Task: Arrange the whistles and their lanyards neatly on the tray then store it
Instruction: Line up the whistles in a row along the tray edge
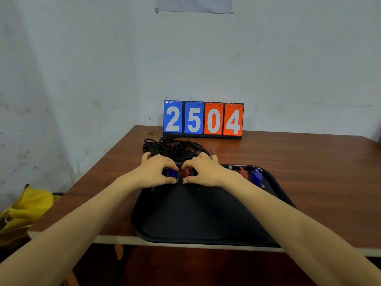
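Observation:
A black tray (198, 219) lies on the brown table, its near edge over the table's front. At the tray's far rim my left hand (153, 172) pinches a blue whistle (172, 173) and my right hand (203, 171) pinches a red whistle (186, 172), side by side, each with a small metal ring showing by the thumb. Another red whistle (243, 172) and another blue whistle (257, 176) lie at the tray's far right. A tangle of black lanyards (175, 147) sits on the table just behind my hands.
A flip scoreboard (203, 120) reading 2504 stands at the back of the table (309, 162) against the wall. A yellow bag (24, 209) lies on the floor to the left. A small coin-like disc (153, 133) rests left of the scoreboard.

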A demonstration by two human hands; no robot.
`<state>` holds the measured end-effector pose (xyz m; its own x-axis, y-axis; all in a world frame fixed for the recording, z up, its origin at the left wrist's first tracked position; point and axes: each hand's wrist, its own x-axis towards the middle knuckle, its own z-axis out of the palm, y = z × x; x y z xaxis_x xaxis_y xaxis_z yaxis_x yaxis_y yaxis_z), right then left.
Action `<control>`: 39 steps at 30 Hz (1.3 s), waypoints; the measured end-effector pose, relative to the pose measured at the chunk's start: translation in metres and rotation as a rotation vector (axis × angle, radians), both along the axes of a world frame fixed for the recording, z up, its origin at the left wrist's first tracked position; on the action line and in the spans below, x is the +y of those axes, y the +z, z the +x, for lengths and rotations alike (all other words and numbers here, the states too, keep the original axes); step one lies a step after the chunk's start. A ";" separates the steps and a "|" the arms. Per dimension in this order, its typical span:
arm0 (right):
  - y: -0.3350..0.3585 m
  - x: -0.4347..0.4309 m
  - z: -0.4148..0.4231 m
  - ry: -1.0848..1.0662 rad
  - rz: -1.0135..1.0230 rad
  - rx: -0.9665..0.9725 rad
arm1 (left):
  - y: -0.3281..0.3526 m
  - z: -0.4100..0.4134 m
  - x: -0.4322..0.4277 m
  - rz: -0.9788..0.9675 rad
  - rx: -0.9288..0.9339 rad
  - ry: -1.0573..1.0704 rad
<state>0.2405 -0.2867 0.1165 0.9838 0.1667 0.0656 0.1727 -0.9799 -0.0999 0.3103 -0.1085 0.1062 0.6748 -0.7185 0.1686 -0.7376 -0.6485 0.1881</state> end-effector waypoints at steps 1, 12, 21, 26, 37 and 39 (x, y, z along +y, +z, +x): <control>0.000 0.000 0.000 -0.003 0.006 -0.001 | 0.000 -0.001 0.000 -0.004 -0.002 -0.002; 0.013 -0.009 -0.010 -0.015 0.085 -0.039 | 0.009 -0.007 0.002 -0.093 -0.009 0.013; 0.053 -0.070 -0.063 -0.153 0.231 -0.059 | 0.036 -0.031 -0.012 -0.260 0.048 0.020; 0.058 -0.092 -0.089 -0.234 0.215 -0.069 | 0.041 -0.050 -0.036 -0.253 0.119 -0.060; 0.035 -0.103 -0.085 -0.263 0.151 0.029 | 0.027 -0.056 -0.091 -0.050 0.074 -0.098; 0.028 -0.102 -0.076 -0.243 0.104 0.040 | 0.023 -0.053 -0.101 0.015 0.024 -0.113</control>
<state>0.1645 -0.3884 0.1443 0.9963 -0.0808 0.0304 -0.0729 -0.9762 -0.2042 0.2576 -0.2091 0.1288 0.5926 -0.7929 0.1418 -0.8018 -0.5640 0.1973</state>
